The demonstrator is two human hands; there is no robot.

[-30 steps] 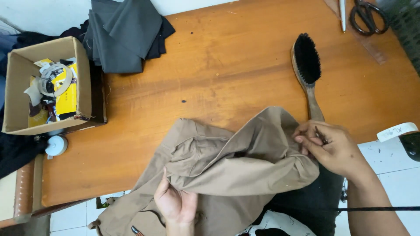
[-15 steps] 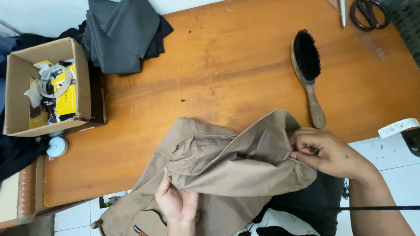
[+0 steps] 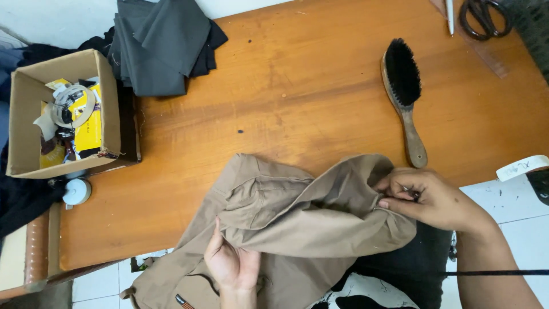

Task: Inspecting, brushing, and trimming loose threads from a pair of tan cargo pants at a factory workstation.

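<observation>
Trousers (image 3: 297, 229), tan, lie bunched at the lower centre of the frame, partly on the table (image 3: 286, 103) and partly hanging over its near edge. We note the right hand (image 3: 432, 200) at lower right, clenched on a fold of the cloth, with a small dark object pinched between its fingertips; we cannot tell what the object is. The left hand (image 3: 231, 263), bottom centre, lies palm up under the cloth and grips its lower edge.

Risks, as we judge them: much of the garment overhangs the edge, so a loosened grip could let it slide to the floor. If the pinched object is sharp, the bunched layers could be caught or cut together, or a fingertip nicked. The brush (image 3: 403, 97) rests just above the right hand; a pull on the cloth could knock it. The scissors (image 3: 483, 17), upper right, and the box (image 3: 63, 114), left, sit well apart and pose no concern.
</observation>
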